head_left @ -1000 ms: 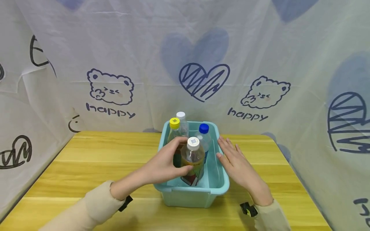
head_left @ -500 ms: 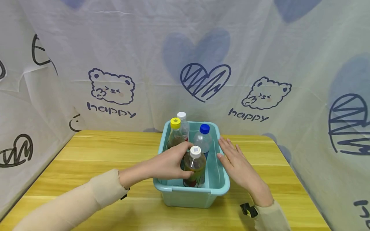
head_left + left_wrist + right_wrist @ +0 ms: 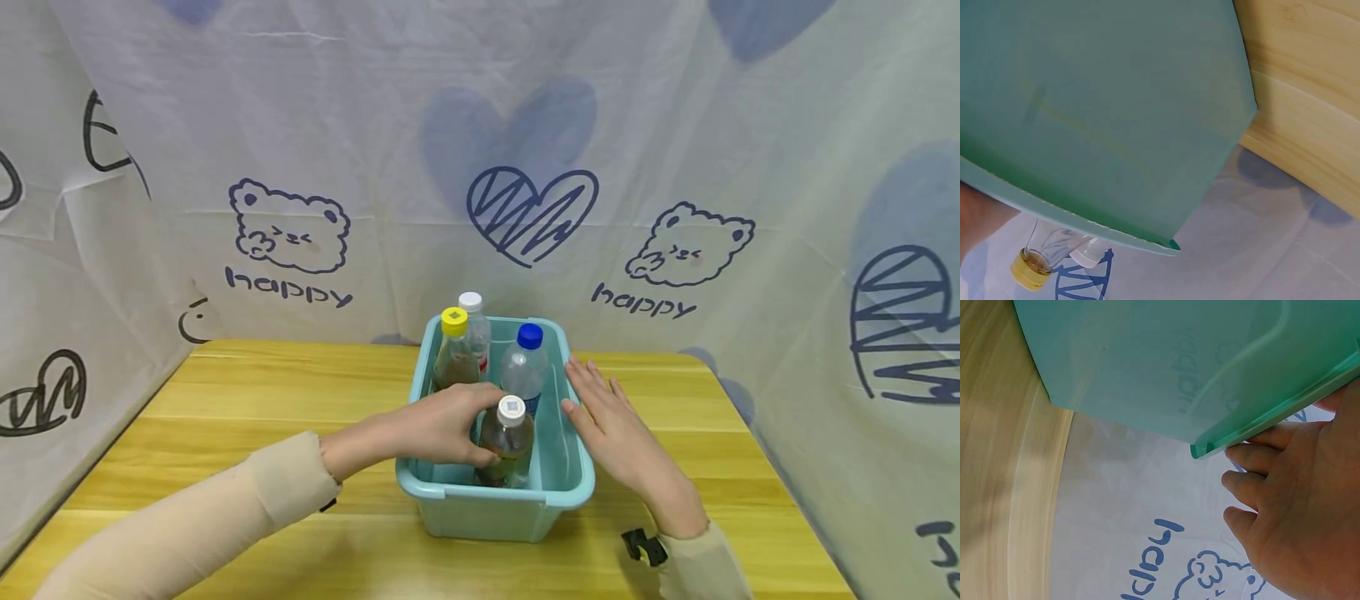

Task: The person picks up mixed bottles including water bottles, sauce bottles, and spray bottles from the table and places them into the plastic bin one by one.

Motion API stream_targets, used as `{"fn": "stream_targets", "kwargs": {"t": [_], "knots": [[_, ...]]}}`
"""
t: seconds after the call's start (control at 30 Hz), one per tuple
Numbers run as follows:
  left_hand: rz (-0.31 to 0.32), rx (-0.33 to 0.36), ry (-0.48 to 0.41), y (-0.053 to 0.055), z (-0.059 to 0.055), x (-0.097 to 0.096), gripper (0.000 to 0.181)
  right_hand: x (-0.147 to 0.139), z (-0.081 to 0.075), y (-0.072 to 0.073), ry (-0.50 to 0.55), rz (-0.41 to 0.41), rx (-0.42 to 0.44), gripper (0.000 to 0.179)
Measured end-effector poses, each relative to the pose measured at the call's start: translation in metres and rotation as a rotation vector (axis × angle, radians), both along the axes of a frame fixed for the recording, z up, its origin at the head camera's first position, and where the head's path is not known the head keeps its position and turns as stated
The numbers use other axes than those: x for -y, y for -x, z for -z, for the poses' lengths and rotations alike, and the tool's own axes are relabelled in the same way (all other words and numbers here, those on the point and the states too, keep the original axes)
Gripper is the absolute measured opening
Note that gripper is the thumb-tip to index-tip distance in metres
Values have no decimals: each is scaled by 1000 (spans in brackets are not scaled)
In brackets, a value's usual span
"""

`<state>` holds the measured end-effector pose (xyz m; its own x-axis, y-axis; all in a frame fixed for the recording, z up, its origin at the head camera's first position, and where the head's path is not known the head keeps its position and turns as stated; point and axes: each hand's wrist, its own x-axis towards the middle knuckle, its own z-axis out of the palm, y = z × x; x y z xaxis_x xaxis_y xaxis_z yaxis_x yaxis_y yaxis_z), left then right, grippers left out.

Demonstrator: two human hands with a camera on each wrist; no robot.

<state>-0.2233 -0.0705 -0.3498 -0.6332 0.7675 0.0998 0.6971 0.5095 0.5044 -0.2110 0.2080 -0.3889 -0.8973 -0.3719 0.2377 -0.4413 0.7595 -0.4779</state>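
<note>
My left hand (image 3: 442,425) grips a clear plastic bottle (image 3: 508,437) with a white cap, its thumb on the near side and fingers on the far side. The bottle is down inside a light blue plastic bin (image 3: 487,517), and its base is hidden. Behind it stand a blue-capped bottle (image 3: 525,371), a yellow-capped bottle (image 3: 455,362) and another white-capped bottle (image 3: 478,333). My right hand (image 3: 622,442) rests along the bin's right rim with straight fingers. In the right wrist view, those fingers (image 3: 1254,456) lie at the rim's outer edge.
Under the bin is a wood-grain table (image 3: 285,392). A pale cloth (image 3: 375,150) printed with hearts, bears and "happy" hangs behind the table and along its sides. A black wrist strap (image 3: 645,547) shows at my right sleeve.
My left hand has lowered the white-capped bottle deeper into the bin and slightly toward me. More of the blue-capped bottle shows behind it. The right hand has stayed at the rim.
</note>
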Motion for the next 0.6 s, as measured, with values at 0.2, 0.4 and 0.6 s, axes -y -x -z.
{"fn": "stream_targets", "kwargs": {"t": [0.2, 0.4, 0.6], "knots": [[25, -10, 5, 2, 5, 0, 63, 1, 0, -1, -2, -2, -3, 60], [-14, -17, 23, 1, 6, -2, 65, 1, -1, -3, -1, -1, 5, 61], [-55, -51, 24, -1, 6, -2, 70, 1, -1, -3, 1, 4, 9, 61]]}}
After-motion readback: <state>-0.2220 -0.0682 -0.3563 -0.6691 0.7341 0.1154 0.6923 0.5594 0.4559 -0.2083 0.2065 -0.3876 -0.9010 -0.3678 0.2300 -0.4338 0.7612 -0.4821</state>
